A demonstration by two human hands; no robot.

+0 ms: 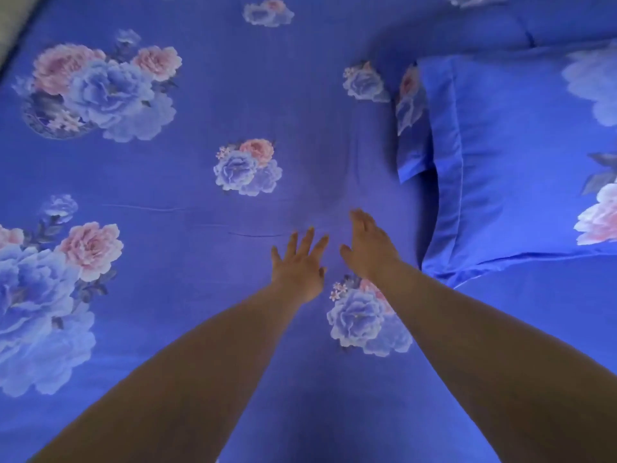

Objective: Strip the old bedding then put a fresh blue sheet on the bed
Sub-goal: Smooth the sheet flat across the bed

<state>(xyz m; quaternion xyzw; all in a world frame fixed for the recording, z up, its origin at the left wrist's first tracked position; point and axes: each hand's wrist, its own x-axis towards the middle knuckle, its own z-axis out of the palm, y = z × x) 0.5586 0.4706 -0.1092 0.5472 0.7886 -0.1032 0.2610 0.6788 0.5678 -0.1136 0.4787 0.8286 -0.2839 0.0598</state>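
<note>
The blue sheet (187, 248) looks already spread; beside the pillow (521, 162), left hand (298, 265) and right hand (369, 247) press flat, fingers straight, probably smoothing creases.

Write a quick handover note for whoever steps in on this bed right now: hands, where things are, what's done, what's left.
Left hand: open, fingers spread flat on the blue floral sheet.
Right hand: open, flat on the sheet just beside the left.
Pillow: in a matching blue case, lying on the sheet to the right of the hands.
Done: sheet is spread across the bed; no old bedding in view.
Left: probably smooth the faint creases ahead of the hands; the bed's edges are out of view, so check the tucking.
</note>
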